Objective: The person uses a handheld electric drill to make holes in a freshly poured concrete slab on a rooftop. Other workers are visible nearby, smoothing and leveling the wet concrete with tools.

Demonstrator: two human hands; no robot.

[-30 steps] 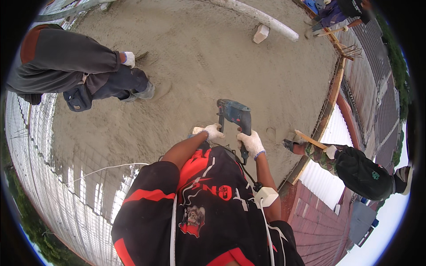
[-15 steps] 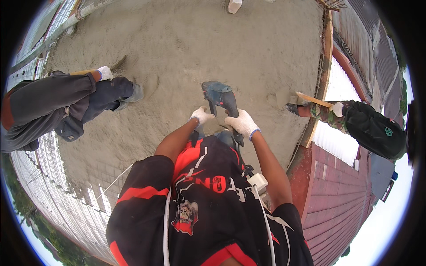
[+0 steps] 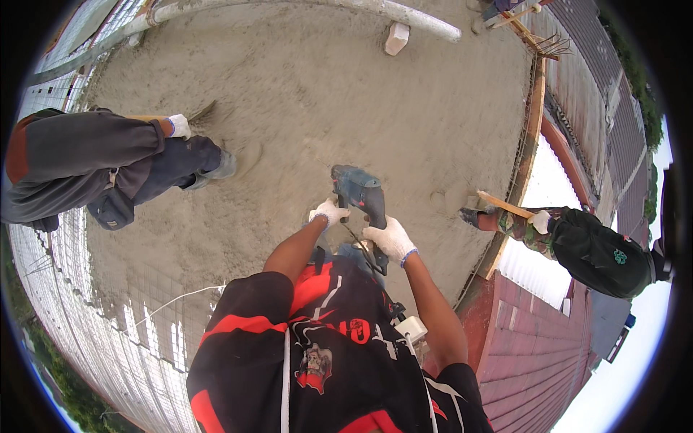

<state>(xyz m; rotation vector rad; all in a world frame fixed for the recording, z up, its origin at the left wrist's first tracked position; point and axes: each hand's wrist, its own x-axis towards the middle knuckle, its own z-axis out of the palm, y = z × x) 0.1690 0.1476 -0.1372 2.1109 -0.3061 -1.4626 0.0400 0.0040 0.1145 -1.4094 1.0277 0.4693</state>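
Note:
A blue and black power drill (image 3: 359,187), rotary-hammer shaped, is held in front of my body over wet grey concrete (image 3: 289,94). My left hand (image 3: 330,211), in a white knit glove, is closed round its side handle. My right hand (image 3: 390,240), gloved alike, grips the rear handle. Whatever is fitted at the drill's front end cannot be made out. A dark cord runs from the tool toward my waist, where a white plug or socket block (image 3: 411,328) hangs on a white cable against my black and red shirt.
At left, a person (image 3: 86,159) holds a wooden-handled tool on the concrete. Another person (image 3: 599,249) at right holds a wooden handle. A pale pipe (image 3: 361,6) and a white block (image 3: 396,38) lie ahead. Wire mesh (image 3: 144,303), formwork boards (image 3: 535,108) and a red metal roof (image 3: 534,346) border the slab.
The view has tilted forward, so the pipe and block show more and the drill sits lower in the picture. Both hands keep their hold on the drill.

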